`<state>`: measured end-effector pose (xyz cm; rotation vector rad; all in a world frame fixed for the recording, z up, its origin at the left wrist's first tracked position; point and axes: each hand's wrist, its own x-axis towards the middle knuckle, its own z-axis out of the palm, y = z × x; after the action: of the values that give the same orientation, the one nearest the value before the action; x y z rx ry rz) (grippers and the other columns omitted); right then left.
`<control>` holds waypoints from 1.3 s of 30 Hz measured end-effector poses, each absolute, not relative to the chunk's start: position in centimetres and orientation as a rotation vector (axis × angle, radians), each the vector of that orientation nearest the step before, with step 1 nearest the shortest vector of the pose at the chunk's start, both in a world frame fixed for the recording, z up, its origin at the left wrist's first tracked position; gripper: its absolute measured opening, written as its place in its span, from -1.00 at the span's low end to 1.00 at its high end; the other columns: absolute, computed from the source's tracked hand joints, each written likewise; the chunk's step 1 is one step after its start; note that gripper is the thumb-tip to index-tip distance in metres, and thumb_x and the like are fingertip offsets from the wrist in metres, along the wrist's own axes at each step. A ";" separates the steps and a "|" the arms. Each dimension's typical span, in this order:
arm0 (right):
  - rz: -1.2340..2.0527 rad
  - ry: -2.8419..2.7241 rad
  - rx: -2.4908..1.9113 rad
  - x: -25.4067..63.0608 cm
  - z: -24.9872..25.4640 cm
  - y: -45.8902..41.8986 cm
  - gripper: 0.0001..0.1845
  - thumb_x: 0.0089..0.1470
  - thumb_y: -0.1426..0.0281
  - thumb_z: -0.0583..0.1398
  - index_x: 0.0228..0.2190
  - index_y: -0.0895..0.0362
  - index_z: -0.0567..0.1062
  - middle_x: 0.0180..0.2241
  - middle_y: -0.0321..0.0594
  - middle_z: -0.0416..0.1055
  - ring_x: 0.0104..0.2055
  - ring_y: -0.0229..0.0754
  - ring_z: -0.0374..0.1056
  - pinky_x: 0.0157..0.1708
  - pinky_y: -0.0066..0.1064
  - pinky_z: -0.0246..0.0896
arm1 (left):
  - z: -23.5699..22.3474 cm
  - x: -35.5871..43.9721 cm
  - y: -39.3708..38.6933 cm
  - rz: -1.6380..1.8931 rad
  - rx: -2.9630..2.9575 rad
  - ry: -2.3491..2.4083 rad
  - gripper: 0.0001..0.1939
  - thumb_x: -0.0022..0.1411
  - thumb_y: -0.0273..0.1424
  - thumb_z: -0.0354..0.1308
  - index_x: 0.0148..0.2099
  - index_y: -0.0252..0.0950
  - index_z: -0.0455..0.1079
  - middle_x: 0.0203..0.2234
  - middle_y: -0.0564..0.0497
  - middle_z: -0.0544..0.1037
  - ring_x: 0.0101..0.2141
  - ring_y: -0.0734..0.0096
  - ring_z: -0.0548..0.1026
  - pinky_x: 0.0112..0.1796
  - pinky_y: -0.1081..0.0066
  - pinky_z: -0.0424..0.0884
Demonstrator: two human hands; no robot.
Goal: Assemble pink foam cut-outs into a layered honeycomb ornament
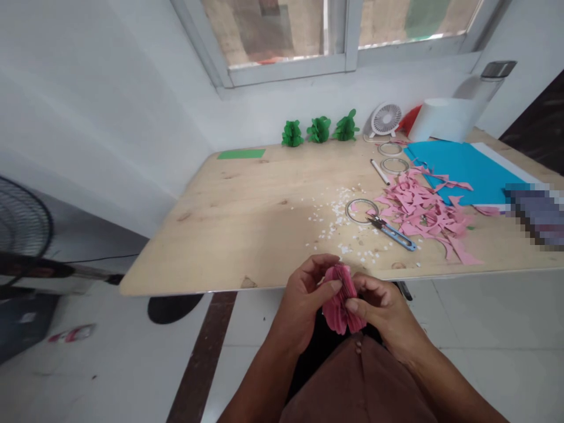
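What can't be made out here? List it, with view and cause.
Head view, pink folded paper: parts hidden by the left hand and right hand.
Head view, black fan: cut off by the left edge.
Head view, dark item at right: pixelated.
Head view, red-and-white floor item: too blurred to read.

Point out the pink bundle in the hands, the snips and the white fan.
Pink bundle [339, 306]: head view, on its folded layers.
Snips [393, 234]: head view, on the blue handle.
White fan [386, 120]: head view, on the front grille.
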<state>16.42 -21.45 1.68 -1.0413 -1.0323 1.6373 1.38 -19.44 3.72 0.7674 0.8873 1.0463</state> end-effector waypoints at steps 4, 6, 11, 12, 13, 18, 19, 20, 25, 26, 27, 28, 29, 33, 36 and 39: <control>1.642 -1.045 -1.031 16.4 1.8 -21.4 -0.80 -0.07 0.26 0.34 -0.38 0.10 0.56 -0.40 -0.27 0.46 -0.34 -0.19 0.32 -0.30 -0.42 0.22 | 3.6 1.3 -19.5 1.046 0.747 0.888 -0.68 0.00 -0.45 0.29 -0.14 -0.25 0.41 -0.28 0.00 0.49 -0.24 0.36 0.43 -0.18 0.38 0.29; 1.650 -1.046 -1.021 16.5 1.7 -21.4 -0.81 -0.06 0.25 0.33 -0.38 0.09 0.57 -0.40 -0.27 0.46 -0.33 -0.19 0.33 -0.30 -0.42 0.22 | 3.5 1.3 -19.5 1.045 0.733 0.885 -0.68 0.00 -0.44 0.30 -0.13 -0.24 0.41 -0.28 0.00 0.49 -0.25 0.36 0.42 -0.19 0.39 0.29; 1.680 -1.017 -0.995 16.6 1.5 -21.3 -0.83 -0.04 0.29 0.33 -0.34 0.05 0.58 -0.37 -0.30 0.47 -0.28 -0.22 0.35 -0.24 -0.45 0.23 | 3.7 1.3 -19.4 1.049 0.700 0.870 -0.66 -0.02 -0.45 0.31 -0.13 -0.25 0.42 -0.29 0.00 0.49 -0.25 0.38 0.42 -0.19 0.39 0.30; 1.688 -1.004 -0.991 16.6 1.5 -21.3 -0.84 -0.04 0.29 0.33 -0.35 0.05 0.58 -0.37 -0.31 0.46 -0.28 -0.23 0.35 -0.24 -0.45 0.23 | 3.7 1.3 -19.4 1.050 0.694 0.871 -0.66 -0.02 -0.45 0.31 -0.13 -0.26 0.42 -0.29 0.00 0.49 -0.26 0.38 0.43 -0.19 0.39 0.30; 1.693 -0.991 -0.988 16.6 1.5 -21.3 -0.84 -0.05 0.30 0.33 -0.35 0.04 0.58 -0.37 -0.31 0.46 -0.28 -0.24 0.35 -0.24 -0.46 0.22 | 3.8 1.3 -19.4 1.050 0.689 0.872 -0.66 -0.02 -0.45 0.32 -0.13 -0.26 0.42 -0.28 0.00 0.48 -0.26 0.38 0.43 -0.19 0.39 0.31; 1.709 -0.955 -0.963 16.7 1.4 -21.3 -0.83 -0.05 0.30 0.34 -0.33 0.03 0.58 -0.37 -0.32 0.46 -0.28 -0.27 0.35 -0.23 -0.47 0.22 | 3.9 1.2 -19.4 1.051 0.670 0.861 -0.66 -0.03 -0.46 0.32 -0.14 -0.26 0.42 -0.27 -0.01 0.48 -0.25 0.38 0.43 -0.19 0.40 0.31; 1.718 -0.946 -0.956 16.7 1.4 -21.4 -0.83 -0.05 0.30 0.34 -0.33 0.03 0.58 -0.37 -0.32 0.47 -0.28 -0.27 0.36 -0.24 -0.47 0.22 | 3.9 1.2 -19.3 1.049 0.667 0.858 -0.67 -0.03 -0.46 0.32 -0.15 -0.26 0.42 -0.27 -0.01 0.48 -0.25 0.38 0.43 -0.19 0.40 0.32; 1.727 -0.937 -0.948 16.7 1.3 -21.4 -0.83 -0.04 0.30 0.34 -0.32 0.03 0.58 -0.36 -0.32 0.47 -0.28 -0.27 0.36 -0.25 -0.47 0.22 | 3.9 1.2 -19.3 1.046 0.665 0.855 -0.67 -0.03 -0.46 0.32 -0.15 -0.26 0.43 -0.27 -0.01 0.48 -0.25 0.38 0.44 -0.19 0.40 0.32; 1.734 -0.910 -0.932 16.7 1.3 -21.4 -0.83 -0.07 0.32 0.35 -0.33 0.02 0.59 -0.35 -0.32 0.48 -0.29 -0.27 0.36 -0.24 -0.46 0.22 | 4.1 1.2 -19.3 1.052 0.648 0.849 -0.67 -0.03 -0.48 0.31 -0.15 -0.26 0.43 -0.28 0.00 0.49 -0.26 0.40 0.44 -0.20 0.42 0.32; 1.732 -0.906 -0.935 16.7 1.3 -21.3 -0.83 -0.07 0.32 0.36 -0.34 0.02 0.59 -0.35 -0.32 0.48 -0.28 -0.27 0.36 -0.23 -0.46 0.22 | 4.1 1.2 -19.3 1.052 0.645 0.851 -0.66 -0.03 -0.48 0.32 -0.15 -0.26 0.43 -0.28 0.00 0.49 -0.26 0.40 0.44 -0.20 0.42 0.32; 1.728 -0.906 -0.938 16.7 1.4 -21.3 -0.83 -0.08 0.31 0.36 -0.35 0.02 0.59 -0.36 -0.32 0.49 -0.28 -0.26 0.36 -0.23 -0.46 0.23 | 4.2 1.2 -19.3 1.052 0.645 0.853 -0.66 -0.03 -0.47 0.32 -0.14 -0.26 0.43 -0.28 0.00 0.49 -0.26 0.40 0.44 -0.20 0.42 0.32; 1.726 -0.911 -0.939 16.7 1.4 -21.3 -0.83 -0.08 0.31 0.36 -0.35 0.02 0.59 -0.36 -0.32 0.49 -0.27 -0.26 0.36 -0.23 -0.47 0.23 | 4.2 1.2 -19.3 1.051 0.645 0.855 -0.66 -0.04 -0.47 0.32 -0.14 -0.26 0.43 -0.28 -0.01 0.49 -0.26 0.40 0.44 -0.20 0.42 0.33; 1.725 -0.917 -0.938 16.7 1.5 -21.3 -0.83 -0.08 0.31 0.36 -0.35 0.03 0.60 -0.36 -0.32 0.49 -0.27 -0.26 0.36 -0.23 -0.47 0.22 | 4.2 1.2 -19.3 1.052 0.645 0.856 -0.66 -0.04 -0.47 0.32 -0.15 -0.26 0.43 -0.28 -0.01 0.49 -0.26 0.39 0.44 -0.20 0.42 0.33; 1.724 -0.920 -0.936 16.6 1.6 -21.2 -0.81 -0.08 0.31 0.36 -0.33 0.03 0.60 -0.36 -0.32 0.49 -0.29 -0.28 0.36 -0.25 -0.48 0.22 | 4.2 1.3 -19.3 1.057 0.646 0.856 -0.66 -0.04 -0.47 0.33 -0.15 -0.26 0.43 -0.26 -0.02 0.50 -0.25 0.39 0.45 -0.19 0.41 0.32; 1.712 -0.923 -0.951 16.6 1.7 -21.2 -0.80 -0.09 0.31 0.36 -0.33 0.04 0.60 -0.35 -0.30 0.50 -0.29 -0.26 0.36 -0.24 -0.46 0.23 | 4.2 1.3 -19.4 1.060 0.653 0.862 -0.66 -0.04 -0.46 0.33 -0.15 -0.26 0.43 -0.27 -0.02 0.51 -0.25 0.39 0.45 -0.19 0.41 0.32; 1.700 -0.931 -0.960 16.5 1.7 -21.2 -0.78 -0.10 0.29 0.36 -0.33 0.06 0.60 -0.35 -0.28 0.51 -0.28 -0.23 0.37 -0.23 -0.42 0.24 | 4.3 1.3 -19.3 1.059 0.649 0.865 -0.66 -0.04 -0.46 0.34 -0.15 -0.26 0.44 -0.28 -0.01 0.51 -0.26 0.39 0.46 -0.18 0.40 0.32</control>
<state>16.55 -21.18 1.72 -0.9604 -0.9306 1.7002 1.28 -19.34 4.30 0.6493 0.8653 1.0590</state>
